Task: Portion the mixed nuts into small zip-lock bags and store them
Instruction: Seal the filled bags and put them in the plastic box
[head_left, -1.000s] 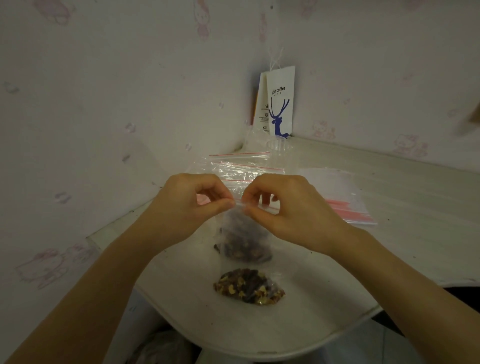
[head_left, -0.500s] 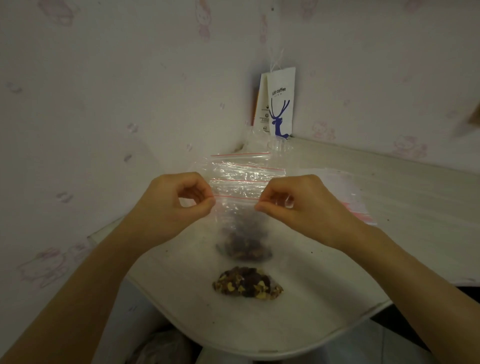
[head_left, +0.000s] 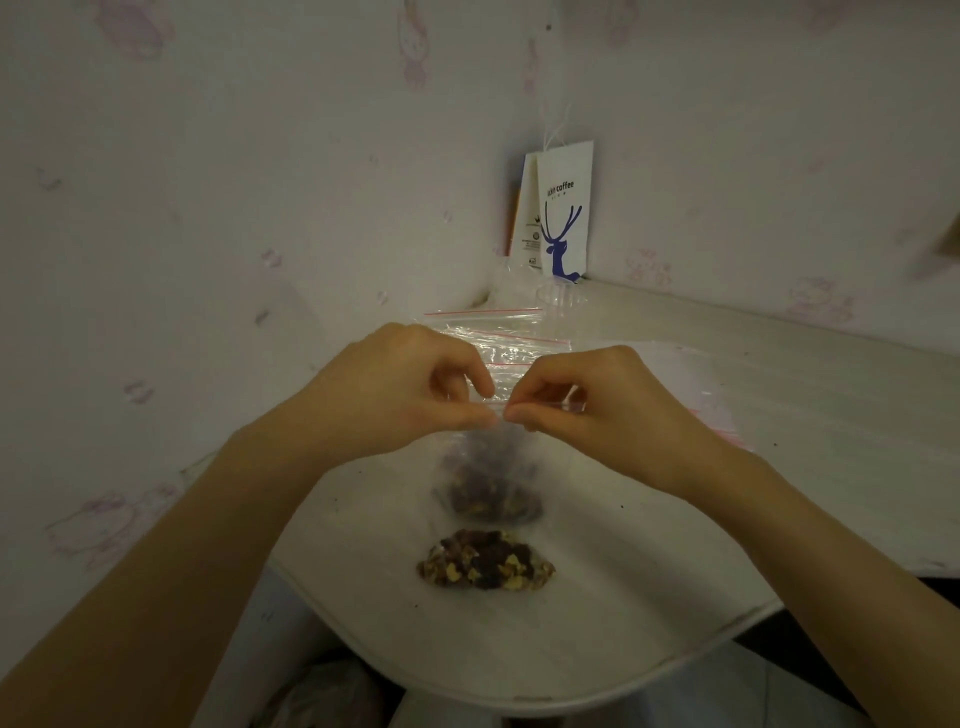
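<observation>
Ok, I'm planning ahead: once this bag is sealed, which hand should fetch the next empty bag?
Probably the right hand: the stack of empty bags lies just beside it, while the left hand could hold the filled bag that both now pinch.

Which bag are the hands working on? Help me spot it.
Start at the rounded white table. Just behind the heap of nuts near its front edge, the left hand and right hand pinch the top of one small clear bag. Unlike the empty bags lying flat farther back, it has nuts inside.
</observation>
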